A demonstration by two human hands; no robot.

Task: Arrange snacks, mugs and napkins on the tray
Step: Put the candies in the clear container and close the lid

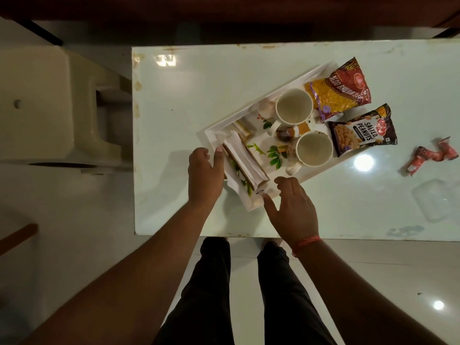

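Note:
A white tray with a leaf pattern lies slantwise on the table. On it stand two cream mugs, a napkin holder with white napkins, a red bhujia snack bag and a dark salted peanuts bag. My left hand rests at the tray's near-left rim, thumb by the napkins, fingers apart. My right hand hovers at the tray's near corner, fingers spread, thumb touching the rim. Neither hand holds anything.
The pale glossy table ends just before my legs. A crumpled red wrapper and a clear plastic lid lie at the right. A cream plastic stool stands left of the table.

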